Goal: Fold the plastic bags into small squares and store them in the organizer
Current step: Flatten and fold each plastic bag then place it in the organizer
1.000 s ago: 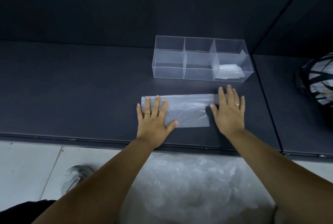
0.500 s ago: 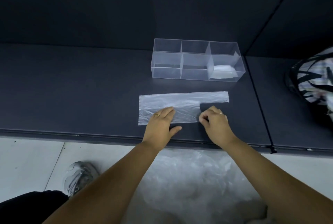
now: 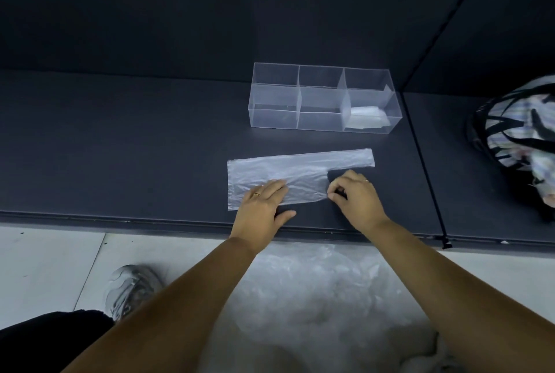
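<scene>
The plastic bag (image 3: 300, 171) lies flattened into a long strip on the dark table (image 3: 120, 147), with its narrow handle tail running off toward three o'clock along the far edge. The clear organizer (image 3: 276, 114) stands just beyond it at twelve o'clock. A folded bag (image 3: 366, 117) sits in the organizer's right-hand end section, and the other sections look bare from here. The left hand (image 3: 261, 207) lies flat with straight fingers on the near edge of the strip, pinning it at about six o'clock. The right hand (image 3: 357, 198) is curled, with thumb and forefinger pinching the bag's near corner at about four o'clock, right where the handle cut begins. It looks to me like the next fold is about to be made, carrying that near edge up toward twelve o'clock to narrow the strip. To do it well, I'd keep the left palm firm so the slippery film cannot creep. I'd lift the pinched corner only a little, lay its edge square against the far edge, then sweep outward toward nine and three o'clock to push air out before creasing. The handle tail needs tucking in line, or the final square will come out lopsided. More bags (image 3: 315, 297) wait in a heap on the floor at six o'clock.
</scene>
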Available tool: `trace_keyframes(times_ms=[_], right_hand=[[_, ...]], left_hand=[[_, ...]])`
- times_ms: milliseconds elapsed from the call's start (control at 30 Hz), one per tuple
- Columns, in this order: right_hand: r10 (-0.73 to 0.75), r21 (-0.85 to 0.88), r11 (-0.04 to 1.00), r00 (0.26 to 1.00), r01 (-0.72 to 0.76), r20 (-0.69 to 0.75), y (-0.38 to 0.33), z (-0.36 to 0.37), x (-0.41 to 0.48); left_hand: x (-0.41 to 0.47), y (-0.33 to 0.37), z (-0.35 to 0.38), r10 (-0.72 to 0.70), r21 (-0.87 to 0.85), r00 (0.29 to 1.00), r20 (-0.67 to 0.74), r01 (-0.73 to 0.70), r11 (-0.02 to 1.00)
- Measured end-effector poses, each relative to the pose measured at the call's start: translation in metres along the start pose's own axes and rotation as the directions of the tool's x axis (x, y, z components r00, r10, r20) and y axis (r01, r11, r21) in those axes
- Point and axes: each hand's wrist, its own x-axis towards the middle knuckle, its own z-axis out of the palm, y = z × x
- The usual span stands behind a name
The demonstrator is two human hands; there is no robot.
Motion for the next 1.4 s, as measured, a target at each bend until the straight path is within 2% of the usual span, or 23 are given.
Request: trace_keyframes(times_ms=[100, 200, 267, 300, 367, 400, 433, 500, 567, 633, 700, 733, 800, 900, 967, 1033, 1167, 1233, 1267, 1333, 1367, 1400], right_hand=[[0.007, -0.086, 0.996, 0.997, -0.001, 0.071, 0.002, 0.001, 0.004], [0.050, 0.107, 0.992, 0.984, -0.069, 0.169, 0.004, -0.008, -0.001], [0.054, 0.198, 0.975, 0.968, -0.104, 0.245, 0.003, -0.016, -0.009], [0.049, 0.177, 0.980, 0.969, -0.094, 0.242, 0.004, -0.019, -0.013], [0.027, -0.045, 0.999, 0.996, -0.024, 0.081, 0.003, -0.024, -0.021], [-0.016, -0.158, 0.987, 1.000, 0.015, -0.006, 0.000, -0.025, -0.026], [-0.081, -0.209, 0.975, 0.996, 0.073, -0.033, -0.005, -0.024, -0.032], [-0.200, -0.246, 0.948, 0.979, 0.203, 0.036, -0.014, -0.012, -0.040], [-0.250, -0.306, 0.912, 0.961, 0.274, 0.115, -0.020, 0.007, -0.043], [-0.252, -0.235, 0.938, 0.967, 0.256, 0.047, -0.019, 0.019, -0.039], [-0.165, 0.025, 0.985, 0.982, 0.168, -0.094, -0.011, 0.018, -0.031], [-0.073, 0.168, 0.981, 0.991, 0.092, -0.116, -0.006, 0.015, -0.026], [0.136, 0.395, 0.912, 0.990, -0.108, -0.043, 0.003, 0.005, -0.017], [0.295, 0.563, 0.784, 0.955, -0.260, 0.030, 0.009, 0.000, -0.005], [0.358, 0.590, 0.748, 0.933, -0.305, 0.029, 0.009, 0.002, 0.002], [0.397, 0.577, 0.747, 0.918, -0.332, 0.013, 0.007, 0.007, 0.008], [0.486, 0.494, 0.769, 0.873, -0.406, -0.038, 0.003, 0.012, 0.019], [0.497, 0.430, 0.794, 0.866, -0.429, -0.053, 0.001, 0.013, 0.022], [0.494, 0.390, 0.811, 0.867, -0.436, -0.060, 0.000, 0.014, 0.024], [0.486, 0.313, 0.839, 0.871, -0.445, -0.065, -0.003, 0.014, 0.026], [0.482, 0.285, 0.848, 0.874, -0.447, -0.066, -0.004, 0.014, 0.027], [0.481, 0.267, 0.853, 0.874, -0.449, -0.066, -0.004, 0.014, 0.027]], left_hand=[[0.001, 0.003, -0.002, -0.046, -0.052, 0.999, 0.000, 0.046, 0.998], [0.005, 0.008, -0.003, -0.084, -0.084, 0.993, -0.077, 0.078, 0.993], [0.006, 0.013, -0.003, -0.051, -0.049, 0.993, -0.109, 0.046, 0.998], [0.005, 0.016, -0.003, -0.028, -0.038, 0.994, -0.108, 0.024, 0.999], [0.002, 0.023, -0.006, 0.029, -0.010, 0.994, -0.104, -0.030, 1.000], [0.000, 0.026, -0.008, 0.062, 0.006, 0.992, -0.110, -0.062, 0.998], [-0.003, 0.028, -0.007, 0.087, 0.023, 0.989, -0.116, -0.085, 0.996], [-0.008, 0.033, -0.007, 0.101, 0.050, 0.990, -0.100, -0.096, 0.994], [-0.010, 0.037, -0.007, 0.072, 0.083, 0.995, -0.065, -0.067, 0.994], [-0.010, 0.035, -0.007, 0.056, 0.057, 0.998, -0.040, -0.054, 0.997], [-0.009, 0.026, -0.016, 0.020, -0.044, 0.999, -0.035, -0.022, 0.999], [-0.007, 0.018, -0.023, -0.020, -0.105, 0.999, -0.040, 0.015, 0.994], [-0.002, -0.001, -0.037, -0.159, -0.246, 0.987, -0.018, 0.150, 0.958], [0.007, -0.031, -0.053, -0.358, -0.392, 0.930, 0.083, 0.361, 0.846], [0.011, -0.042, -0.059, -0.476, -0.467, 0.869, 0.139, 0.481, 0.742], [0.015, -0.049, -0.061, -0.540, -0.484, 0.826, 0.160, 0.543, 0.687], [0.014, -0.046, -0.062, -0.653, -0.455, 0.745, 0.133, 0.632, 0.628], [0.010, -0.037, -0.061, -0.705, -0.343, 0.708, 0.031, 0.670, 0.658], [0.008, -0.030, -0.059, -0.695, -0.251, 0.714, -0.084, 0.659, 0.709], [0.006, -0.006, -0.049, -0.515, -0.086, 0.791, -0.330, 0.518, 0.851], [0.006, 0.009, -0.042, -0.370, -0.047, 0.849, -0.378, 0.381, 0.923], [0.007, 0.022, -0.031, -0.219, -0.021, 0.908, -0.356, 0.227, 0.974]])
